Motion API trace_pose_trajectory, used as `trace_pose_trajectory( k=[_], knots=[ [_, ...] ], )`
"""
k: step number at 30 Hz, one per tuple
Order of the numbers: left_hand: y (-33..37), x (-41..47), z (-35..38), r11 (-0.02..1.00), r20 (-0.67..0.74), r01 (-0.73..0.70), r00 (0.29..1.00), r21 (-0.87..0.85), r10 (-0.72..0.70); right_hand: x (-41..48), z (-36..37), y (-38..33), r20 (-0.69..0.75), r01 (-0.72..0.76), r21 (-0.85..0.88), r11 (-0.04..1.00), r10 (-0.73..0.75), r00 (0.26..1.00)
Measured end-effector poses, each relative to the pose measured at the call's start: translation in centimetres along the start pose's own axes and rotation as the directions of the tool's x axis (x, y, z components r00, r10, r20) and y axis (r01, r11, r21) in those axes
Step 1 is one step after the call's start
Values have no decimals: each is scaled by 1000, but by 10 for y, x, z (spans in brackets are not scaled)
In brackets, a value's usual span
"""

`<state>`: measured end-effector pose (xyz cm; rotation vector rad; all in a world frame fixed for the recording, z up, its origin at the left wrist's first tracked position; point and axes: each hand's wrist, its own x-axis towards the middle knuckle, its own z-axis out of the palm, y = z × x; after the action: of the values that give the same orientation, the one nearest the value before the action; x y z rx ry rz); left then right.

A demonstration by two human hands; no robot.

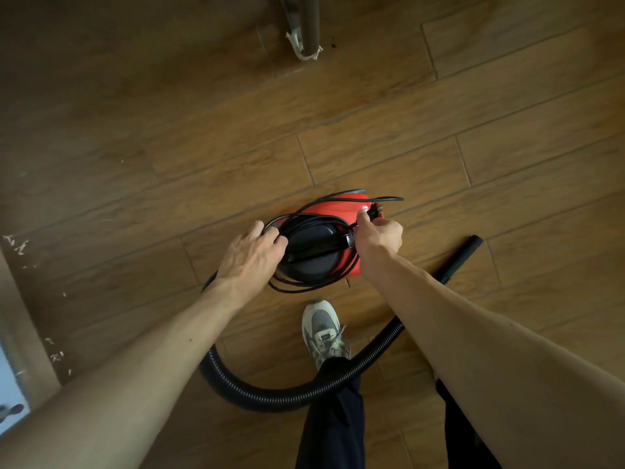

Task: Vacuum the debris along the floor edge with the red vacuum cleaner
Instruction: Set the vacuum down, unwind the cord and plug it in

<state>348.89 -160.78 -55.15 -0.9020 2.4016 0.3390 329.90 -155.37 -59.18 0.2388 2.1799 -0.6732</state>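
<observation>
My right hand (378,231) pinches the plug (373,211); my left hand (252,255) closes on cord (304,286) loops, steadying the vacuum cleaner (338,206) for unwinding.

1. Under me is a wood-plank floor (372,130), brown boards with thin dark seams running at a slant.
2. The red vacuum cleaner (338,206) sits on it at the centre of my view, its black cord (297,287) looped loosely around the body.
3. The black ribbed hose (270,397) curves over the boards at 6 o'clock, and its smooth nozzle end (463,255) rests at 3 o'clock from the vacuum.
4. My grey sneaker (323,330) stands just at 6 o'clock of the vacuum.
5. Small pale scraps (18,245) are scattered at 9 o'clock along the floor edge.
6. At 12 o'clock a dark post (309,25) meets the floor, possibly a furniture leg, with torn pale wrapping at its base.
</observation>
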Motion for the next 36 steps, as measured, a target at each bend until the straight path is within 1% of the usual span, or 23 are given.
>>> trace_pose_trajectory(
  k=[5, 7, 8, 10, 12, 15, 18, 22, 27, 31, 36],
  knots=[
    [-4, 6, -28, 988, -86, -65, 995, -140, 54, -18, -19, -54, -29, 100, 90, 991, -98, 995],
    [-3, 9, -45, 971, -111, -83, 992, -224, 59, -28, -31, -82, -41, 150, 108, 983, -146, 988],
    [-2, 11, -55, 968, -129, -83, 990, -237, 54, -33, -38, -96, -38, 176, 128, 976, -172, 984],
    [3, 16, -77, 964, -181, -56, 983, -259, 8, -45, -54, -123, -26, 228, 160, 961, -226, 974],
    [9, 24, -101, 933, -229, -32, 972, -359, -54, -57, -72, -151, -35, 279, 170, 945, -277, 960],
    [22, 38, -138, 903, -258, -11, 960, -429, -111, -76, -103, -191, -67, 356, 195, 914, -350, 934],
    [41, 46, -177, 873, -283, -32, 951, -487, -123, -96, -139, -227, -87, 427, 211, 879, -418, 904],
    [67, 51, -237, 801, -354, -39, 909, -597, -220, -121, -191, -269, -138, 505, 237, 830, -486, 863],
    [95, 44, -321, 830, -438, -120, 885, -544, -158, -150, -260, -312, -210, 586, 262, 767, -547, 810],
    [120, 28, -397, 848, -511, -168, 849, -504, -136, -178, -316, -348, -264, 629, 337, 700, -571, 777],
    [152, 5, -498, 857, -571, -212, 814, -469, -111, -224, -396, -398, -327, 710, 347, 613, -631, 704]
  ],
)
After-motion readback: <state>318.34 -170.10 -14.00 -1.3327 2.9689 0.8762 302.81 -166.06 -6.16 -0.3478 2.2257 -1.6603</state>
